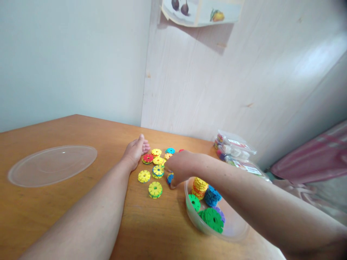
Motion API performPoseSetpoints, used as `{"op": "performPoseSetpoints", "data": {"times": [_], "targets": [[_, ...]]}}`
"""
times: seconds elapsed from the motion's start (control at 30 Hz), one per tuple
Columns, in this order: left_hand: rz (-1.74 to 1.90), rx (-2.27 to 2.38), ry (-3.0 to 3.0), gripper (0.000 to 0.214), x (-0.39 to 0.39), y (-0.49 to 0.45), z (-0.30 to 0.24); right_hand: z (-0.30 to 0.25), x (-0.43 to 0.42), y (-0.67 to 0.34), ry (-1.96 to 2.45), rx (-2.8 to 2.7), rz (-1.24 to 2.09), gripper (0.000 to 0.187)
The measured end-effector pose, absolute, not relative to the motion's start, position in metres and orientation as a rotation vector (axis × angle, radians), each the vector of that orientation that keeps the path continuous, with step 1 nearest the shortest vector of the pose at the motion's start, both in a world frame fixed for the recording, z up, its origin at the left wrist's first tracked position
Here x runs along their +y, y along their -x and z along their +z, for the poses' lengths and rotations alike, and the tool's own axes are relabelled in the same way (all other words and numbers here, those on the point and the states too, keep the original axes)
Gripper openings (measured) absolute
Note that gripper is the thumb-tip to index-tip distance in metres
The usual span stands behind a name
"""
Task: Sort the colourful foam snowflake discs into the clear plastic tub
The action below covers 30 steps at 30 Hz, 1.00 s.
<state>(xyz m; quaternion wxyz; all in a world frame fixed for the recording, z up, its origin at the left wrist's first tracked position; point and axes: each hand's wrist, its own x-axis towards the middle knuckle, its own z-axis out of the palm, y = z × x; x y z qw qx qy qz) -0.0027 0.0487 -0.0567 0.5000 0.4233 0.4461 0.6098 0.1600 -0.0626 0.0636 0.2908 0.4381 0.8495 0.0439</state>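
Note:
Small notched plastic discs lie on the wooden table between my hands. My left hand [136, 152] rests on its edge, fingers stretched out, beside a red disc [148, 158] and holding nothing. My right hand [180, 166] reaches down over the right side of the group, its thumb and fingers spread around a blue disc [170, 178]; some of its fingers are hidden. Nearby lie yellow discs [144, 176], a stack topped with yellow-green [155, 189] and a light-blue disc [170, 150]. A clear plastic bowl [191, 220] under my right forearm holds stacked yellow, blue, green and purple discs.
A clear oval lid [52, 166] lies on the table [138, 231] at the left. Clear plastic boxes [237, 150] are stacked by the wall at the right. A pink cloth [311, 155] hangs beyond them. A fruit picture [202, 12] is on the wall.

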Motion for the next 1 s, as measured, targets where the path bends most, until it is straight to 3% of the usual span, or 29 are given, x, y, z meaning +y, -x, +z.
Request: {"op": "performPoseSetpoints", "data": {"times": [0.23,0.57,1.0], "targets": [[1.457,1.099,-1.014,0.05,0.053,0.002,-0.06,0.055,-0.059,-0.155,-1.159,2.224,0.139,0.04],[1.468,1.092,-1.007,0.05,0.052,0.002,-0.059,0.057,-0.061,-0.155,-1.178,2.251,0.129,0.039],[1.458,1.075,-1.056,0.047,0.056,0.006,-0.063,0.118,-0.121,-0.249,-1.543,2.499,0.193,0.029]]}}
